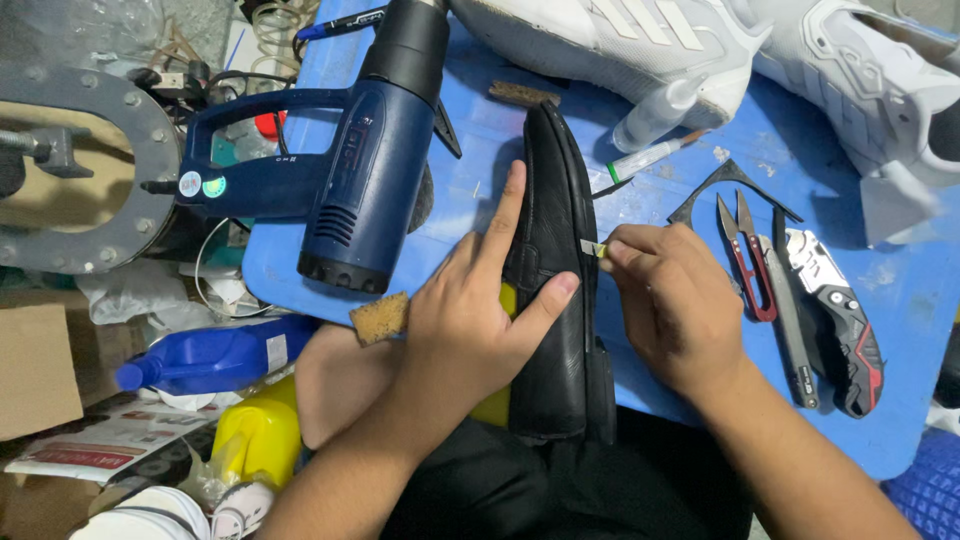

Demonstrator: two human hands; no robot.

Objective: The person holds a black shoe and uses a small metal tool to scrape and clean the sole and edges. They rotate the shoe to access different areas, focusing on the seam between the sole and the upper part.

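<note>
Blue plastic tabletop (700,170) carries a cluttered shoe-repair bench, and the black leather shoe (555,270) lies lengthwise at its near edge, heel toward the person. Left of the shoe lies a blue heat gun (350,170); right of it lie red thread snips (748,265) and a folding utility knife (840,320); beyond its toe sit white sneakers (640,40). The left hand (470,320) is spread over the shoe's upper, index finger extended toward the toe, thumb pressing the leather. The right hand (670,300) pinches a small, thin tool (592,248) against the shoe's right edge, fingers closed tightly. Work here probably goes best with firm steadying pressure and short, controlled strokes along the seam.
</note>
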